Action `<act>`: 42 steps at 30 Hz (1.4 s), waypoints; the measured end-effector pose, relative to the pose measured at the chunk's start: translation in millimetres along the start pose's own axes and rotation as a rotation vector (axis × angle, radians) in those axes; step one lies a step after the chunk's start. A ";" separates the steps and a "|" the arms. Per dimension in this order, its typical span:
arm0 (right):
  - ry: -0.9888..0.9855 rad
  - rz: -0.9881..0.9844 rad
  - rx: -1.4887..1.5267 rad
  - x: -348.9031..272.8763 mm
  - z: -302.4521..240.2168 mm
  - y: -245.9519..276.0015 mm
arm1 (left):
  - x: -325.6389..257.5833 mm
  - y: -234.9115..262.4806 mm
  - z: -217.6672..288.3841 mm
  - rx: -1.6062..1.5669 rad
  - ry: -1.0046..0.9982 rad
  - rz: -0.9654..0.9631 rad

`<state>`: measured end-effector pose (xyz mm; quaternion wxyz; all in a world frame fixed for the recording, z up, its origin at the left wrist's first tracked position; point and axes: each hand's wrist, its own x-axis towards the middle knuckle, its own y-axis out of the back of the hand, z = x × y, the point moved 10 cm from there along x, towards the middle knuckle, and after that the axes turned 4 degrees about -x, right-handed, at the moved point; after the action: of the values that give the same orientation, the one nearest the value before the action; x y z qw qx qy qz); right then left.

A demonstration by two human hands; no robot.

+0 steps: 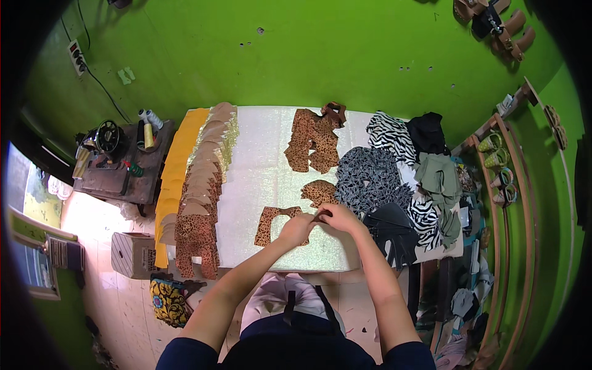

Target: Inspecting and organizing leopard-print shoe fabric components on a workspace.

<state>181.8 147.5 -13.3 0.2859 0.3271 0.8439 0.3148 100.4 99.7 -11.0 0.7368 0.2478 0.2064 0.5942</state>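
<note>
Step in hand, as judged: two-handed handling of a small, thin brown piece of sheet material [319, 216], located above the white, glitter-surfaced table [259, 148] near its front edge. Left hand [297, 229] and right hand [340, 217]: fingers drawn together, pinching the piece between them. An arched, leopard-print cutout [265, 228] lies partly beneath the left hand. The next move calls for steady fingertip control. Left of the table's front-left corner stands a cardboard box [143, 253]; contents not visible.
</note>
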 end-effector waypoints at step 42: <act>-0.082 0.319 -0.159 37.7 -26.9 -59.0 | -41.9 82.9 -85.0 0.409 0.213 0.280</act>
<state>117.9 131.1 -49.0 0.2915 0.4460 0.7413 0.4081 -23.4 83.1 -27.3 0.5562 0.3539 0.3623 0.6589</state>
